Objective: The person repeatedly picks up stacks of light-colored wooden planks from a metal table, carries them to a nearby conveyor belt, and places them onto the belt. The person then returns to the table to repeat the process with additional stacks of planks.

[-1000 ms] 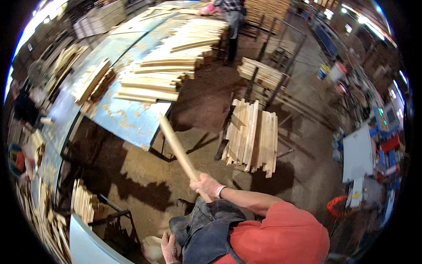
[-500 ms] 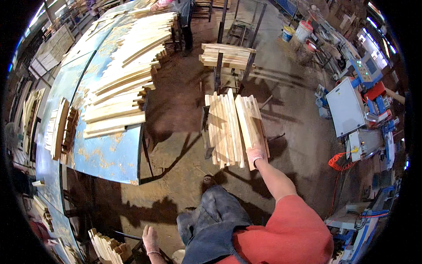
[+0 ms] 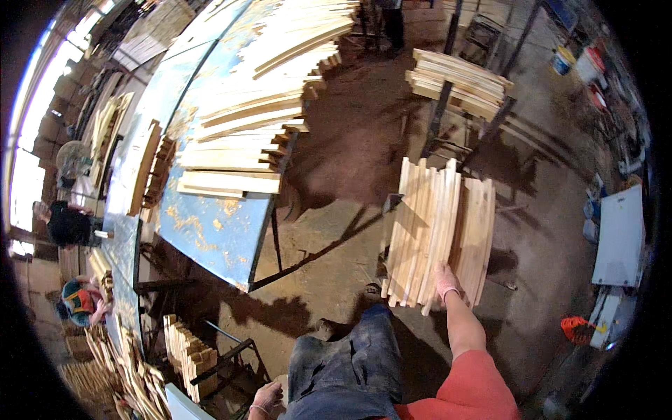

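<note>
A stack of pale wooden strips [image 3: 421, 231] rests on a dark metal stand in front of me, ends pointing toward me. My right hand [image 3: 446, 282], in a pale pinkish glove, is closed round the near end of a strip along the stack's right-hand part. Just right of that strip runs a lower gap, then more strips [image 3: 480, 231]. Low near the bottom edge, my left hand [image 3: 268, 397], also gloved, hangs away from the wood. It holds nothing I can see, its fingers loosely bent and apart.
A blue table [image 3: 210, 241] on the left carries many wooden strips [image 3: 241, 154] and shavings. Beyond my stack stands a rack with more strips [image 3: 458, 82]. Another bundle [image 3: 189, 353] stands lower left. Two people [image 3: 68, 222] are at the far left; a white cabinet [image 3: 619, 238] is right.
My view has turned left, so the stack sits further right. The gap in the stack was left of my right hand's strip and is now right of it. My left hand's fingers have bent.
</note>
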`<control>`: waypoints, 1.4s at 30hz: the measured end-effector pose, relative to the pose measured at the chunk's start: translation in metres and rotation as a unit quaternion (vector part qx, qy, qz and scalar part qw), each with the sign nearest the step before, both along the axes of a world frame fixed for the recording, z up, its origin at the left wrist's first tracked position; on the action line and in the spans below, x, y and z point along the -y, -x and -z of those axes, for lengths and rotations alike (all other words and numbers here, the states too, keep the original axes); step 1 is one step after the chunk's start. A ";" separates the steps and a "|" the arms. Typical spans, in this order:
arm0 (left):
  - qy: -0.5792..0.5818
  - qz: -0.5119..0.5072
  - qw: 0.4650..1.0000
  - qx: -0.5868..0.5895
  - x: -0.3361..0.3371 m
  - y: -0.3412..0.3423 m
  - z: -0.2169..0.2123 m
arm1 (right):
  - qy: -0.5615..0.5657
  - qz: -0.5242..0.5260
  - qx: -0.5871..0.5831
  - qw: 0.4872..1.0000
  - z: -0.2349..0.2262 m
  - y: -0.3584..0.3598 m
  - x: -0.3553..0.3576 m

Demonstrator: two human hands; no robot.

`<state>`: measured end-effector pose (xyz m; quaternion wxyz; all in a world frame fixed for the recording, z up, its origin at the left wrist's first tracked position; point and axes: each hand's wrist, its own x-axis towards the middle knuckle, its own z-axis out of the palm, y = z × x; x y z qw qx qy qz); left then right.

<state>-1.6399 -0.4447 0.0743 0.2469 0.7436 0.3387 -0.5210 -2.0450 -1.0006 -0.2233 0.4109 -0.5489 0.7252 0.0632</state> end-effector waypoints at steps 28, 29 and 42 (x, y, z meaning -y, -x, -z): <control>0.195 0.260 0.921 0.214 -0.044 -0.125 0.171 | 0.163 -0.312 0.166 0.921 -0.228 -0.445 0.001; 0.207 0.171 0.939 0.216 -0.026 -0.130 0.146 | 0.178 -0.337 0.157 0.911 -0.219 -0.466 0.010; 0.177 -0.249 0.952 0.019 0.040 -0.202 0.121 | 0.294 -0.558 -0.116 0.767 -0.302 -0.776 0.258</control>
